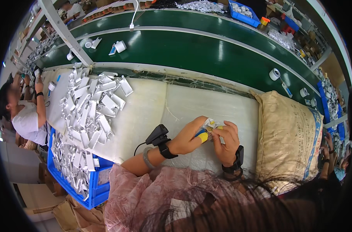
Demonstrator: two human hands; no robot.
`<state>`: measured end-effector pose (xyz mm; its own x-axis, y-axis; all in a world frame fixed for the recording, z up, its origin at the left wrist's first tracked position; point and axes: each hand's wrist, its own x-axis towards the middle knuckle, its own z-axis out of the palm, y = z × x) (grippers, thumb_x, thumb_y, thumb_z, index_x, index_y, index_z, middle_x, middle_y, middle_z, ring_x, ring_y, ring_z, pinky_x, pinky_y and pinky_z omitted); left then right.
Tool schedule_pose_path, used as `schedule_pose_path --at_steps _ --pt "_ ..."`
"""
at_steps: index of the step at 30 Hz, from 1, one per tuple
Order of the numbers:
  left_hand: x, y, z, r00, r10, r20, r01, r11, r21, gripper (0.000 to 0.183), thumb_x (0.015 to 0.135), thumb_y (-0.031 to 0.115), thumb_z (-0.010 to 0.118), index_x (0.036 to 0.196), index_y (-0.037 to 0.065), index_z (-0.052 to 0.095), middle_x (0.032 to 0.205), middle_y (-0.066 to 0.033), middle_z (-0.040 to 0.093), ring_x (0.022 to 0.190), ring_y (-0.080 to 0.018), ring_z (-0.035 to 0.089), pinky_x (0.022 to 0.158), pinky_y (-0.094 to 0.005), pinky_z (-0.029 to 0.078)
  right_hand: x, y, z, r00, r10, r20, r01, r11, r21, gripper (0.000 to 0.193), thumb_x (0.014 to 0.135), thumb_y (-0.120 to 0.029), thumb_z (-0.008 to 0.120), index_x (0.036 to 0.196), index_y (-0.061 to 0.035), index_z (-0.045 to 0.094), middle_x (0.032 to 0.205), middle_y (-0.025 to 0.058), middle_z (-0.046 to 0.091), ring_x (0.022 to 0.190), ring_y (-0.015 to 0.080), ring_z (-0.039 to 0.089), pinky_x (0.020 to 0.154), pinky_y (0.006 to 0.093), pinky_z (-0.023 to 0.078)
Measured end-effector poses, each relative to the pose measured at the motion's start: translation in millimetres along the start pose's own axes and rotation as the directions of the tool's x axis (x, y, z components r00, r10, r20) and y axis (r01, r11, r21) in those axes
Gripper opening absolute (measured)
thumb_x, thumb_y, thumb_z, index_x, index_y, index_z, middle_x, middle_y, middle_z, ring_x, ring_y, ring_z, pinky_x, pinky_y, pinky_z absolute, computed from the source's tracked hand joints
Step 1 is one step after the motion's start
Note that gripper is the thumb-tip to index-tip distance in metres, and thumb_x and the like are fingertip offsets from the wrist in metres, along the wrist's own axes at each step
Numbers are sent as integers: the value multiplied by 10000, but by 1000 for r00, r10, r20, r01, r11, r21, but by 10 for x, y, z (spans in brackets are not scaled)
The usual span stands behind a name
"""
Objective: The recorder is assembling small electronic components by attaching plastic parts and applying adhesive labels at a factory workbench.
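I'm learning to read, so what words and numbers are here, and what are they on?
Brown sack: printed characters and numbers down its side; I won't copy those out.
Sack's blue stripe: marks too blurred to read.
Small held piece: no writing I can make out.

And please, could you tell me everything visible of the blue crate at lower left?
The blue crate looks like rigid plastic, open on top. It sits beside the pale-covered table, on the person's left, heaped with white parts that hide much of its inside. Pink clothing borders it; whether they touch is unclear.
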<state>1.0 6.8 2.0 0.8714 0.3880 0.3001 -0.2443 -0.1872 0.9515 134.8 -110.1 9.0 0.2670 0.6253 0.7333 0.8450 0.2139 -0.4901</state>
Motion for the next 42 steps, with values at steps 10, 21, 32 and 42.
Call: schedule_pose_path --at_steps 10,21,32,42 --pt "-25 -45 103 998 -30 -56 33 998 54 266 932 139 498 1164 13 474 985 -88 549 864 -163 516 763 -284 434 -9 9 -14 1000 -28 2 28 1000 -15 190 668 53 721 817 -46 658 748 63 605 713 215 581 898 432 463" --pt "-27 -166 123 991 20 -135 6 982 188 225 944 128 499 1135 9 499 960 -110 568 846 -215 564 766 -311 457 22 9 12 999 -46 17 47 999 -25 180 678 40 726 821 -48 661 739 53 614 713 208 585 881 424 466" --pt "-43 -137 77 994 -22 -110 51 960 275 232 936 114 494 1145 14 497 967 -149 577 857 -275 580 760 -328 464 36 -41 27 998 -51 37 52 998 -26 195 690 45 711 847 -45 637 743 57 599 696 212 581 867 419 476" --pt "-6 21 110 973 -229 -19 229 973 32 285 976 158 459 1222 18 437 763 -45 547 591 -100 498 525 -250 416 -21 83 30 993 -111 29 112 994 -17 201 689 58 697 850 -37 622 765 76 584 699 233 582 852 427 500"
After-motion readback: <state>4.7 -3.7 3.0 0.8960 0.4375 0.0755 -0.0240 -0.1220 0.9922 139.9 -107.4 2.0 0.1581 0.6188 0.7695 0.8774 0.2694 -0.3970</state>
